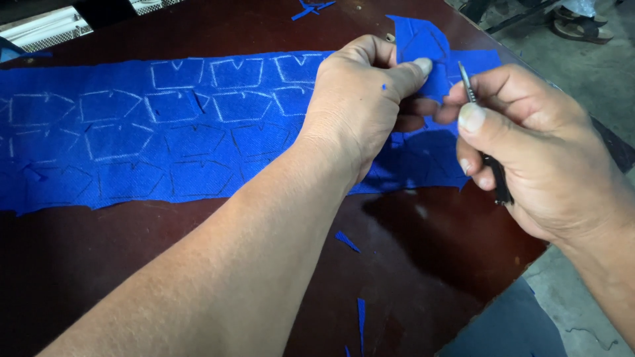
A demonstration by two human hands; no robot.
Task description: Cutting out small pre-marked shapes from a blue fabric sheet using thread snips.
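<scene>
Blue cloth (165,125) lies flat along the dark brown worktop (410,264). It is spread out, so the white chalk shapes (235,73) drawn on it are easy to see. The shapes sit in rows, close side by side.

The left hand (360,99) is at the right end of the cloth. Its thumb and fingers pinch a cut piece (420,43) of the same blue cloth and lift it up off the worktop. Held up like that, the piece stays tight and its edge is free, likely so that the tool can get at it.

The right hand (529,145) is just beside the left hand, almost touching it. It is closed around a thin tool (486,139) with a shiny metal tip and a dark handle. I cannot tell if it is scissors or a knife. The tip points up at the lifted piece, right next to the left fingers.

Small blue scraps (346,240) lie on the worktop near the person's arms. More scraps (311,8) lie at the far edge. Past the worktop, a foot in a sandal (575,23) stands on the grey floor.
</scene>
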